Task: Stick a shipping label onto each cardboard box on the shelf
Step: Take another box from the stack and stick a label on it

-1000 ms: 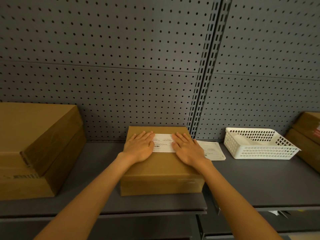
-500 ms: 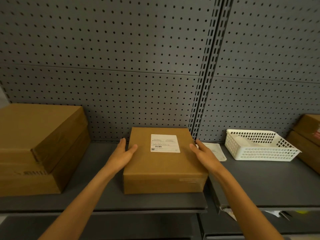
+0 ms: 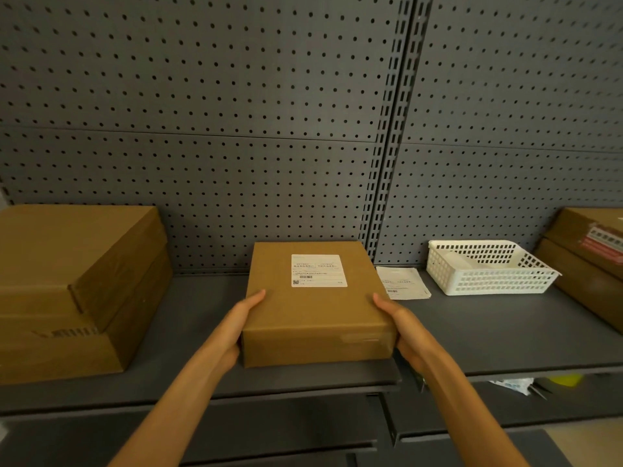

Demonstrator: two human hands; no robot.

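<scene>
A flat brown cardboard box [image 3: 313, 318] lies in the middle of the grey shelf [image 3: 505, 335]. A white shipping label [image 3: 318, 270] is stuck on its top near the back. My left hand [image 3: 241, 326] grips the box's left side near the front corner. My right hand [image 3: 401, 325] grips its right side. To the right of the box a loose sheet with labels [image 3: 401, 283] lies flat on the shelf. Stacked plain cardboard boxes [image 3: 74, 288] stand at the left, with no label visible on their tops.
A white plastic basket [image 3: 485, 267] stands right of the loose sheet. More brown boxes [image 3: 586, 261] sit at the far right edge, one with a red-striped label. A grey pegboard wall [image 3: 236, 129] backs the shelf. A lower shelf holds scraps of paper [image 3: 512, 385].
My hands left the label, where they lay flat, slid out to the box's sides and then came forward to clasp it near its front corners.
</scene>
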